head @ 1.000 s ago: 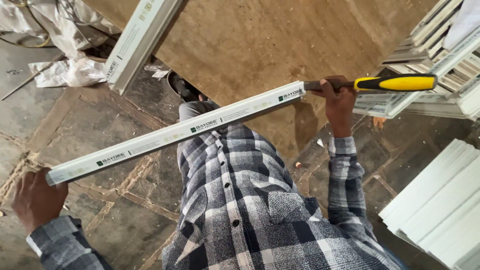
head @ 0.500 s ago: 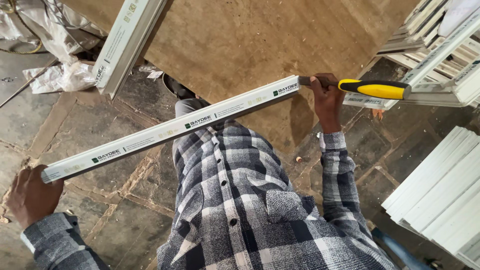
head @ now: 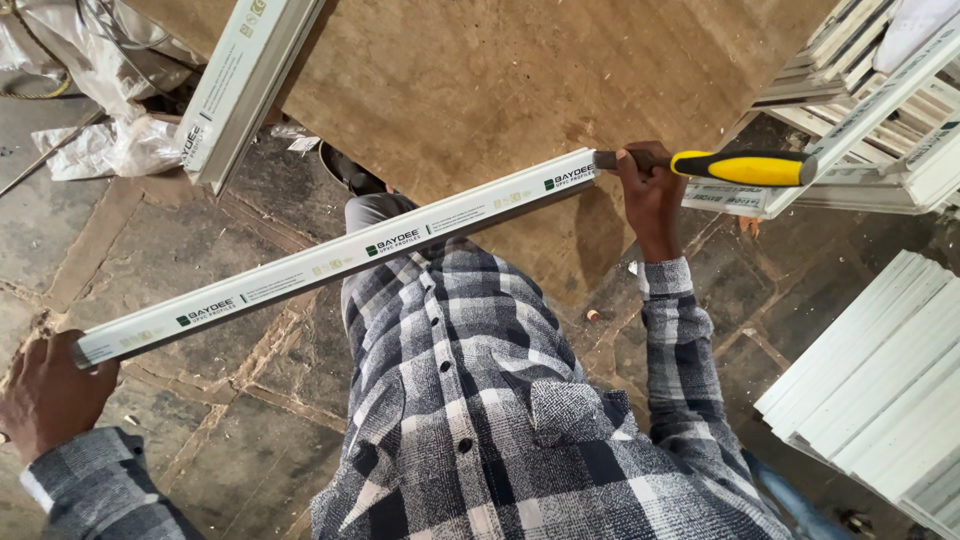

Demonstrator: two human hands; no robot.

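One chisel (head: 740, 167), two hands (head: 50, 390)

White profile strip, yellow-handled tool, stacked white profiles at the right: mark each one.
white profile strip (head: 330, 258), head view, middle of its long face.
yellow-handled tool (head: 745, 168), head view, on the yellow grip.
stacked white profiles (head: 880, 380), head view, top of the pile.

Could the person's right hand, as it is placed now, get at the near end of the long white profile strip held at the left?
Probably not. The right hand grips a yellow-handled tool at the far end of the white profile strip; the left hand covers the near end, a full strip-length away.
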